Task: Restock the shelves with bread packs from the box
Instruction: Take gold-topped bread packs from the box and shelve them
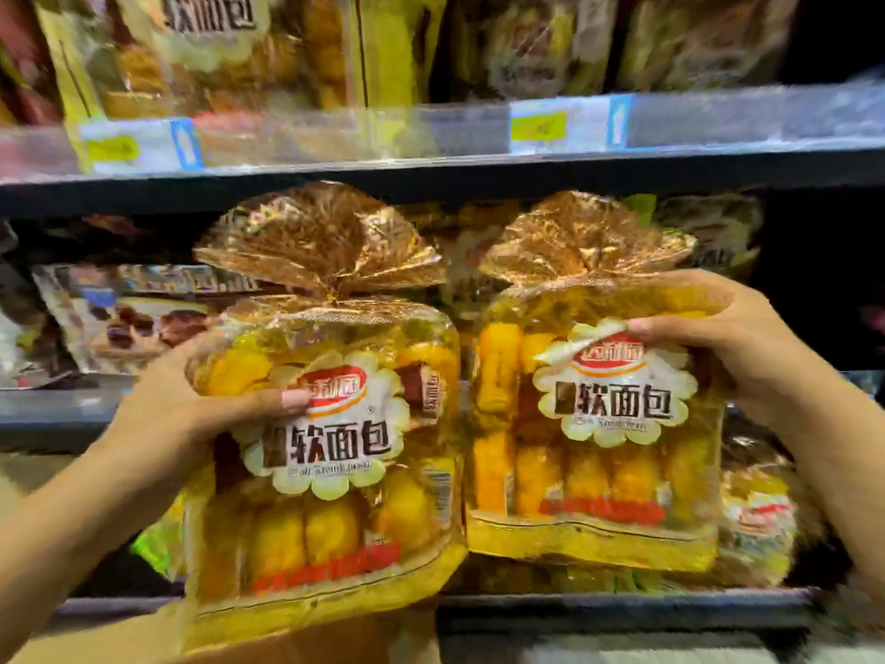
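"软面包" is printed in dark characters on the white flower-shaped label of the left pack (325,443) and of the right pack (613,400). The same characters are seen on a pack (210,16) on the upper shelf. The shelf tags (541,124) are too blurred to be read.

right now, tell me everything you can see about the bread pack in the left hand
The left bread pack is a clear yellow-tinted plastic bag of golden rolls, gathered at the top into a crinkled gold foil fan. A white flower-shaped label with a red logo and dark Chinese characters sits on its front, and a barcode shows on its right edge. It is held upright, slightly tilted, in front of the shelves. The left hand grips its upper left, thumb across the label. Its right edge meets the right bread pack.
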